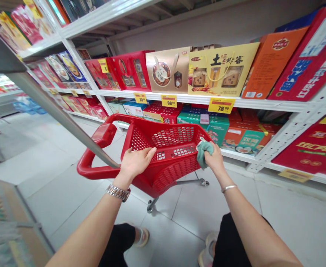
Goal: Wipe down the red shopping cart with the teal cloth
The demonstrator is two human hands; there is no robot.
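A red cart (165,180) is set on the tiled floor (185,211), its handle turned to the left and its perforated basket to the right. The left hand (136,162) is laid over the near rim of the cart, toward the handle end, with the thumb stretched out above the basket; the other fingers are mostly hidden, so how far they are closed, or whether the rim is gripped, cannot be told. At the cart's far right end, a green cloth (202,154) is held in the right hand (214,158) — the fingers are curled around it, and it is bunched against the rim. A watch (118,192) is worn on the left wrist and a bangle (229,188) on the right.

The handle of the cart is crossed by a grey pole (65,120). Behind the cart, a white shelf (176,98) is lined with boxed goods: a gold box (168,70), a yellow box (222,70) and an orange box (274,61) are stood upright, with price tags (221,105) fixed below — more boxes are kept on the level underneath.
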